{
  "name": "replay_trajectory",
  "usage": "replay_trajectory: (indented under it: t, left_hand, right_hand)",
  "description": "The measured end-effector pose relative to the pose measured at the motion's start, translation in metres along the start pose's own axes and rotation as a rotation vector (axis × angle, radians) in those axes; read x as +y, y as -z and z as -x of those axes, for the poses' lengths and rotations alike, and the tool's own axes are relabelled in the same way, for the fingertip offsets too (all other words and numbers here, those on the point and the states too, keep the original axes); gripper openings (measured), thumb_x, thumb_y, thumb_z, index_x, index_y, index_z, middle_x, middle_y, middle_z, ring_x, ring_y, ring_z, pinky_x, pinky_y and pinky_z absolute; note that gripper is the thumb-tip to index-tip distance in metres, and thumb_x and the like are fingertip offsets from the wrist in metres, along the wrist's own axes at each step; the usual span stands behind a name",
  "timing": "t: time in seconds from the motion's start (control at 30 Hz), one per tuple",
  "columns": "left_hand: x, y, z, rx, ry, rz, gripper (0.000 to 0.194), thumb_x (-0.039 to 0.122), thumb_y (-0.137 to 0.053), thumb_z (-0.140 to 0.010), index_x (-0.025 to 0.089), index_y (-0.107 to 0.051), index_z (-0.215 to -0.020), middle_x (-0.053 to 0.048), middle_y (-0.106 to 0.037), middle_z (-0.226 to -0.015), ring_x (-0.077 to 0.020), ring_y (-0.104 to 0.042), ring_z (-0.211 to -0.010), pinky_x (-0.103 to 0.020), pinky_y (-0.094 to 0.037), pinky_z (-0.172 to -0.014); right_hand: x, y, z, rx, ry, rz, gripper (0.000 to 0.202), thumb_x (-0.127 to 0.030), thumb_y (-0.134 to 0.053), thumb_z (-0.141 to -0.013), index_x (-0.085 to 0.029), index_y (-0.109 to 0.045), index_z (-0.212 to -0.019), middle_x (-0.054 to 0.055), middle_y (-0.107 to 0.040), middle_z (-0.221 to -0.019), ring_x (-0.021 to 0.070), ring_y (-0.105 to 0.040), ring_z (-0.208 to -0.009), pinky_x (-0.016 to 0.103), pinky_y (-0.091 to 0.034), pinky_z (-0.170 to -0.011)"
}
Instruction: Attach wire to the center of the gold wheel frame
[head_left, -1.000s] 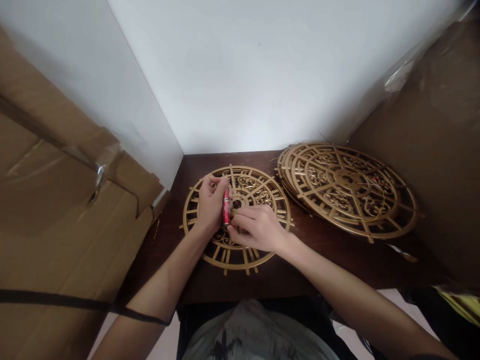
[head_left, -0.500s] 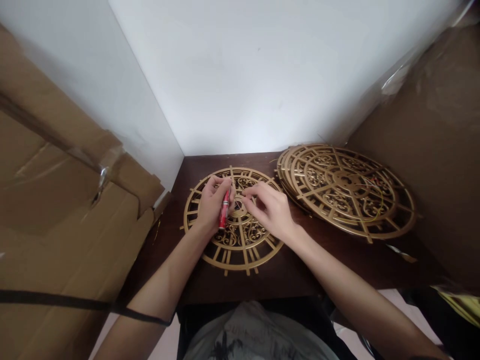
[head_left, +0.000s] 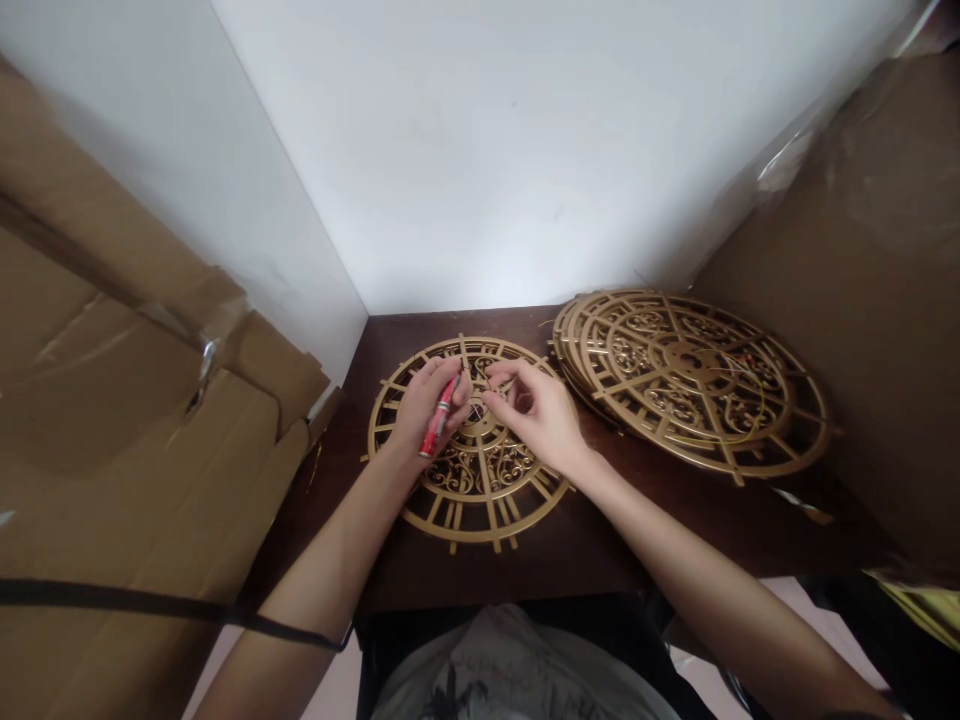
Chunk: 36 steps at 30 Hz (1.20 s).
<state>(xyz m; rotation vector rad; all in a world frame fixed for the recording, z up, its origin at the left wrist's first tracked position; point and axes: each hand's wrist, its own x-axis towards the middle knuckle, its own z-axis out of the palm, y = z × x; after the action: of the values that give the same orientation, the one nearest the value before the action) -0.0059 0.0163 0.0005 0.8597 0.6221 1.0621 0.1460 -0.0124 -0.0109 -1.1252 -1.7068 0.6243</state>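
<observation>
A gold openwork clock dial (head_left: pixel 491 510) with Roman numerals lies flat on the dark brown table, in front of me. Above its left half, my left hand (head_left: pixel 431 405) is closed around a red pen-shaped tool (head_left: pixel 439 420) with a pale band and a dark tip pointing away from me. My right hand (head_left: pixel 540 410) hovers over the dial's right half, thumb and forefinger brought close in a pinch. Whatever lies between those fingertips is too small to make out. Part of the dial's upper middle is hidden by both hands.
Several similar gold dials are stacked (head_left: pixel 690 370) at the right, with thin wire on the top one. Cardboard (head_left: pixel 135 450) stands along the left side and more cardboard (head_left: pixel 847 300) on the right. A white wall (head_left: pixel 517 160) rises behind the dark table (head_left: pixel 525 575).
The red tool in my left hand has tilted, its near end swinging to the left. My right hand stays almost where it was, its fingers slightly shifted.
</observation>
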Motion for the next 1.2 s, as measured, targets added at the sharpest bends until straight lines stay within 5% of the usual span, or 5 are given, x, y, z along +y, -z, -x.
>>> replay_trajectory:
  t: [0.13, 0.47, 0.8, 1.2]
  left_hand:
    - [0.001, -0.002, 0.001, -0.012, -0.012, -0.007, 0.028, 0.028, -0.060, -0.080, 0.016, -0.037, -0.069, 0.006, -0.043, -0.051, -0.0019, -0.032, -0.035, -0.012, -0.022, -0.031]
    - [0.002, -0.003, 0.002, -0.021, -0.085, -0.027, 0.024, 0.027, -0.059, -0.082, 0.019, -0.038, -0.074, 0.006, -0.045, -0.050, -0.0043, -0.034, -0.036, -0.011, -0.024, -0.031]
    - [0.008, -0.006, 0.005, -0.021, -0.097, 0.031, 0.028, 0.028, -0.062, -0.079, 0.019, -0.037, -0.073, 0.006, -0.043, -0.050, -0.0045, -0.032, -0.037, -0.011, -0.022, -0.030]
    - [0.013, -0.004, 0.004, 0.049, -0.117, 0.034, 0.020, 0.029, -0.059, -0.079, 0.020, -0.042, -0.076, 0.005, -0.037, -0.050, -0.0052, -0.032, -0.040, -0.013, -0.020, -0.030]
  right_hand:
    - [0.003, -0.003, 0.000, -0.094, -0.079, -0.079, 0.025, -0.032, -0.059, -0.083, -0.017, -0.060, -0.104, 0.001, -0.063, -0.081, 0.0095, -0.050, -0.057, 0.023, -0.042, -0.054]
    - [0.006, -0.005, 0.001, -0.229, 0.114, 0.320, 0.020, -0.032, -0.055, -0.087, -0.017, -0.060, -0.076, 0.001, -0.057, -0.074, 0.0147, -0.049, -0.073, 0.028, -0.038, -0.069]
    - [0.003, -0.005, 0.003, -0.257, 0.099, 0.506, 0.027, -0.041, -0.049, -0.090, -0.018, -0.063, -0.088, 0.004, -0.053, -0.083, 0.0191, -0.046, -0.084, 0.032, -0.035, -0.077]
    - [0.005, -0.006, 0.003, -0.291, 0.129, 0.395, 0.015, -0.033, -0.057, -0.086, -0.021, -0.065, -0.090, 0.003, -0.058, -0.088, 0.0194, -0.048, -0.087, 0.032, -0.034, -0.077]
